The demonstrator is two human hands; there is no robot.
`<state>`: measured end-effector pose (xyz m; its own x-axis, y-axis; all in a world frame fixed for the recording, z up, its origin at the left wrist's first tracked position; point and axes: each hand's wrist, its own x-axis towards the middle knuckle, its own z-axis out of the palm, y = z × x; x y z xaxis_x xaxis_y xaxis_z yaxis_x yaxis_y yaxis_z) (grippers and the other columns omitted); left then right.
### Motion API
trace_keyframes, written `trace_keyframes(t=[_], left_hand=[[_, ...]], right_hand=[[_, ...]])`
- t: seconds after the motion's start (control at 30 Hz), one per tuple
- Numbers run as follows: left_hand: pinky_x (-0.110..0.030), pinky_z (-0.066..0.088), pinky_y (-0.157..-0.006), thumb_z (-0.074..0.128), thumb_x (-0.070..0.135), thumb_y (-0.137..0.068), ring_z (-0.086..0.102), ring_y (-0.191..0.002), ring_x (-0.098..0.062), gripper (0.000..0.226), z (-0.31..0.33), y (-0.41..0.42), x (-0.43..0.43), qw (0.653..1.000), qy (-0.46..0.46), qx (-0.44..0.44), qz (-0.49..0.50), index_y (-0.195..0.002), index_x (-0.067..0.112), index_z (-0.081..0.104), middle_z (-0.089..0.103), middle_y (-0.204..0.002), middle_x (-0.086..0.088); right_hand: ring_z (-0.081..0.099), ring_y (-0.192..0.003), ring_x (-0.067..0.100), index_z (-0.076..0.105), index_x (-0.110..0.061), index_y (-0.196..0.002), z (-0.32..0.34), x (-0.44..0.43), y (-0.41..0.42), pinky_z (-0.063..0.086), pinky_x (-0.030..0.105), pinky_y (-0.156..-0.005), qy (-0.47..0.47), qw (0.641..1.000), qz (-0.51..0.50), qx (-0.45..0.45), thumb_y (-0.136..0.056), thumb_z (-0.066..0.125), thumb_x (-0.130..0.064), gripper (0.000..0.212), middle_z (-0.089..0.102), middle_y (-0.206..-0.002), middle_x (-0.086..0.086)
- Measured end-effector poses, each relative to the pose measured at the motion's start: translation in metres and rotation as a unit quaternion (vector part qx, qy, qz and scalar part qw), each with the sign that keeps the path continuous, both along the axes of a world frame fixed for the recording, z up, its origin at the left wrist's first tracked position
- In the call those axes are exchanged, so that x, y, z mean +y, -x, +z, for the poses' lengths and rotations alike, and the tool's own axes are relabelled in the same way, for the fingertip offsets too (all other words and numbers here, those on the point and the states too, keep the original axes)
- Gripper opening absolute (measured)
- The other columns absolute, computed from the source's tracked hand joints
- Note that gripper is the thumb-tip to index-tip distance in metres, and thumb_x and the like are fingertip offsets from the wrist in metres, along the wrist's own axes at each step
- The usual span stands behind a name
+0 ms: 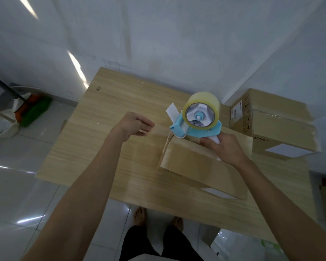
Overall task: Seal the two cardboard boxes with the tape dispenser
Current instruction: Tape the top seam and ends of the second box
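Cardboard boxes: one [192, 166] lies on the pale wood desk [105, 147] against white walls, the other [279, 127] at the desk's right. Glossy tiles surround. Right hand [222, 147] grips the blue tape dispenser [198, 119]; left hand [135, 126] pinches the stretched tape [158, 129].

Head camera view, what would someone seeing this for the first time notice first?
The blue tape dispenser with its clear roll stands out mid-frame, gripped by the right hand above the near cardboard box on the wooden table. The left hand pulls a strip of tape leftward from it. A second box sits at the table's far right.
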<state>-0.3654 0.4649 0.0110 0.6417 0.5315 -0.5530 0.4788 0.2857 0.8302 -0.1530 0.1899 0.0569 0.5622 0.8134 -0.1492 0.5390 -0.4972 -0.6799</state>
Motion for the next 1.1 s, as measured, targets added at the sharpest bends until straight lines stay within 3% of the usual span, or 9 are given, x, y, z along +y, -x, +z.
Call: trace_keyframes(t=[0.13,0.23,0.4,0.6,0.8,0.87,0.97,1.03,1.1], left_hand=[[-0.025,0.054,-0.064,0.073,0.001,-0.085,0.068,-0.081,-0.011,0.015,-0.02,0.0,-0.012,0.999,0.015,-0.006,0.033,-0.094,0.01,0.082,0.079,-0.095,-0.005],[-0.025,0.05,-0.063,0.082,0.01,-0.081,0.066,-0.079,-0.01,0.015,-0.032,-0.005,-0.024,0.997,0.029,-0.031,0.059,-0.096,0.01,0.081,0.077,-0.09,-0.002],[-0.023,0.049,-0.064,0.08,0.011,-0.083,0.065,-0.079,-0.006,0.017,-0.052,-0.015,-0.047,0.997,0.023,-0.022,0.074,-0.1,0.012,0.079,0.074,-0.088,0.003],[-0.022,0.047,-0.072,0.072,0.008,-0.091,0.063,-0.091,-0.012,0.018,-0.068,-0.028,-0.085,0.993,0.061,-0.029,0.092,-0.109,0.008,0.074,0.072,-0.101,-0.002],[-0.039,0.059,-0.084,0.068,0.03,-0.084,0.07,-0.096,-0.023,0.01,-0.073,-0.033,-0.109,0.99,0.076,-0.021,0.114,-0.091,0.029,0.075,0.075,-0.093,-0.003],[-0.027,0.056,-0.078,0.067,0.02,-0.092,0.069,-0.098,-0.018,0.014,-0.066,-0.029,-0.113,0.992,0.019,-0.025,0.123,-0.101,0.018,0.077,0.076,-0.1,-0.004],[-0.023,0.052,-0.087,0.056,0.013,-0.096,0.065,-0.108,-0.011,0.03,-0.051,-0.02,-0.122,0.983,-0.04,-0.04,0.175,-0.122,0.019,0.071,0.071,-0.117,0.004],[-0.03,0.052,-0.097,0.058,0.017,-0.095,0.063,-0.114,-0.009,0.04,-0.039,-0.011,-0.134,0.985,-0.013,-0.075,0.153,-0.135,0.024,0.063,0.067,-0.123,0.011],[-0.023,0.049,-0.095,0.064,0.025,-0.097,0.059,-0.119,-0.008,0.054,-0.028,-0.005,-0.151,0.993,-0.034,-0.081,0.075,-0.148,0.027,0.049,0.061,-0.123,0.02]], right_hand=[[0.065,-0.077,-0.011,0.072,-0.033,-0.09,0.003,-0.001,0.001,0.043,0.007,-0.062,-0.008,1.0,0.002,-0.016,-0.088,0.076,-0.038,0.007,0.068,-0.069,-0.03],[0.066,-0.076,-0.008,0.075,-0.027,-0.091,0.002,-0.005,-0.001,0.042,0.007,-0.061,-0.019,0.999,0.012,-0.035,-0.087,0.076,-0.038,0.012,0.067,-0.071,-0.034],[0.065,-0.083,-0.001,0.073,-0.016,-0.108,-0.003,-0.007,-0.006,0.042,0.007,-0.064,0.013,0.995,0.06,-0.083,-0.09,0.075,-0.039,0.029,0.071,-0.082,-0.013],[0.059,-0.078,-0.022,0.074,-0.017,-0.11,-0.005,-0.001,-0.007,0.041,0.004,-0.065,0.035,0.993,0.08,-0.083,-0.092,0.074,-0.034,0.025,0.071,-0.087,-0.008],[0.06,-0.08,-0.021,0.073,-0.019,-0.111,-0.007,-0.008,-0.01,0.042,0.004,-0.067,0.047,0.994,0.064,-0.076,-0.09,0.074,-0.036,0.027,0.071,-0.085,-0.011],[0.06,-0.077,-0.019,0.073,-0.022,-0.109,-0.004,-0.008,-0.012,0.042,0.005,-0.065,0.062,0.994,0.064,-0.065,-0.091,0.074,-0.037,0.024,0.068,-0.081,-0.019],[0.065,-0.082,-0.007,0.07,-0.028,-0.112,0.003,-0.003,-0.011,0.046,0.015,-0.069,0.08,0.992,0.082,-0.05,-0.092,0.068,-0.047,0.027,0.071,-0.088,-0.016],[0.066,-0.089,0.004,0.068,-0.03,-0.115,0.008,0.0,-0.01,0.046,0.019,-0.072,0.082,0.991,0.099,-0.045,-0.092,0.064,-0.052,0.032,0.07,-0.095,-0.015],[0.064,-0.09,0.007,0.067,-0.031,-0.117,0.009,0.002,-0.009,0.045,0.022,-0.07,0.081,0.989,0.115,-0.049,-0.088,0.058,-0.067,0.047,0.068,-0.096,-0.015]])
